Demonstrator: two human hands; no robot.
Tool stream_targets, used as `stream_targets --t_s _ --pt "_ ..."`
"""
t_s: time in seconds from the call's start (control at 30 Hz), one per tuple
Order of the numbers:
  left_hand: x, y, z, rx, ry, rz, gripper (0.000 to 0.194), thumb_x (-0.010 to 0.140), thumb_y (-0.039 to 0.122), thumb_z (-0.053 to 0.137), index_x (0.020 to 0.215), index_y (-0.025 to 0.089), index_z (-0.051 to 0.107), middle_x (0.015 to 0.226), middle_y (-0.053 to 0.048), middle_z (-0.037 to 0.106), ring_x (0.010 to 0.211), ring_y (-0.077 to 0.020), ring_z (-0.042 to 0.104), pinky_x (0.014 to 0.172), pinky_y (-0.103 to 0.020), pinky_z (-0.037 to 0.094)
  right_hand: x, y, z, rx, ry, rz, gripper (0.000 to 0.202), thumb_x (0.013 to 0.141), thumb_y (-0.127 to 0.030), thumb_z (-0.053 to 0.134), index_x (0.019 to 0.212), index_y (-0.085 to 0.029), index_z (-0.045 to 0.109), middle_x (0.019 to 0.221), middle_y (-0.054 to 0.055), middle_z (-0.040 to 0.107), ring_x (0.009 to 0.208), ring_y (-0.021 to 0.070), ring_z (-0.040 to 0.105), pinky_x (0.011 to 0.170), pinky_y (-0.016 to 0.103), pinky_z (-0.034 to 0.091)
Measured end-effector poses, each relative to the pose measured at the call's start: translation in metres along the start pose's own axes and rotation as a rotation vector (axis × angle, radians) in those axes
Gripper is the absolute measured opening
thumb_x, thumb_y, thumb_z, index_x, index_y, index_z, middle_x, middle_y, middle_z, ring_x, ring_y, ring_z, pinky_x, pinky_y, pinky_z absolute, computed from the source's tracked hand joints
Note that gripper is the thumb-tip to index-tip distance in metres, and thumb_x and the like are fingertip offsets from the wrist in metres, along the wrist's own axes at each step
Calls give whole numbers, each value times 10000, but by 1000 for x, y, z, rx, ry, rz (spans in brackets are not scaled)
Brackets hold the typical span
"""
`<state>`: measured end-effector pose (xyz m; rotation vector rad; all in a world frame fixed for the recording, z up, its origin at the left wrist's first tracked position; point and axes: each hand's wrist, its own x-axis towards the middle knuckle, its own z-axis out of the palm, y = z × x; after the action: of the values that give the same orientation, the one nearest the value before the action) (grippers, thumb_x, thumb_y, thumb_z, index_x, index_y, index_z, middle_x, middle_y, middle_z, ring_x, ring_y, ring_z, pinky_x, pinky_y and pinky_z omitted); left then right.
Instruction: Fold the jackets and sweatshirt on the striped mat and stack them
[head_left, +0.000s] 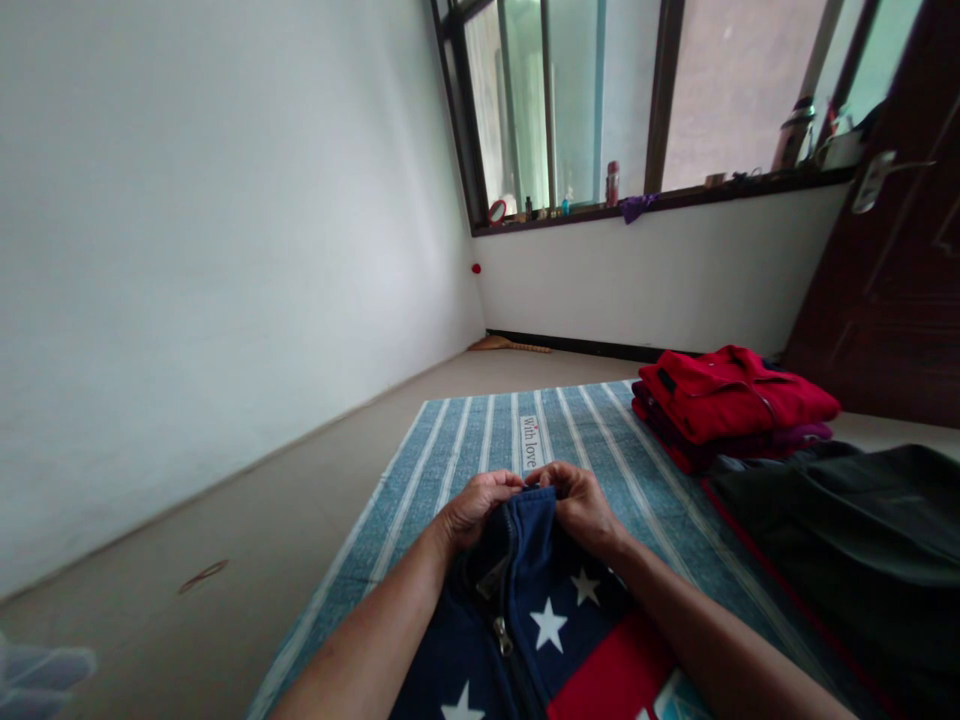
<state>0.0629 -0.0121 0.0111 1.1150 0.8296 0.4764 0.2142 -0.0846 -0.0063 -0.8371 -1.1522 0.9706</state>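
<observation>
A navy zip-up jacket (526, 575) with white stars and a red panel lies in front of me on a blue striped cloth (450, 440). Its zipper is partly undone, with the metal slider (502, 636) below the collar. My left hand (480, 503) pinches the left side of the collar's top edge. On the other side, my right hand (579, 505) grips the same collar, its fingers curled behind the fabric. Both hands are close together, almost touching at the collar's top. The fingertips are partly hidden.
Folded red clothes (739, 395) form a stack at the back right. Dark green clothing (847, 530) lies nearer on the right. A white wall (225, 250) runs along the left. Behind stand a window sill (675, 198) with bottles and a brown door (892, 290). A broom (510, 344) lies on the floor.
</observation>
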Motion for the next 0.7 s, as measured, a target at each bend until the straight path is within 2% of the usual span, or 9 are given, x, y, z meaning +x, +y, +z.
stream_targets --t_s 0.2,0.33,0.5,0.7 --pt "-1 -1 5 -2 -113 -69 308 636 230 773 877 111 623 750 -51 659 624 -129 595 639 -236 467 -3 -9 1 27 -41 7 356 597 -380 762 585 -204 453 711 5 648 673 150 607 636 265 494" --pt "0 -2 8 26 -155 -114 235 649 236 744 811 118 622 707 -45 653 624 -150 602 651 -265 486 -4 -9 1 6 -52 19 354 616 -376 745 595 -209 434 598 -29 586 561 120 552 563 246 471" --pt "2 -3 9 87 -157 -151 133 642 207 677 720 122 610 646 -29 634 557 -129 569 605 -250 470 -4 -1 -2 -110 -12 -15 260 630 -285 700 601 -203 455 603 -35 576 545 102 507 535 219 429" --pt "5 -6 4 209 -152 -160 163 612 217 700 711 111 627 602 -24 617 516 -122 543 568 -253 446 -8 5 -7 -302 51 -81 98 647 -190 645 615 -186 553 621 -25 595 577 108 495 570 219 403"
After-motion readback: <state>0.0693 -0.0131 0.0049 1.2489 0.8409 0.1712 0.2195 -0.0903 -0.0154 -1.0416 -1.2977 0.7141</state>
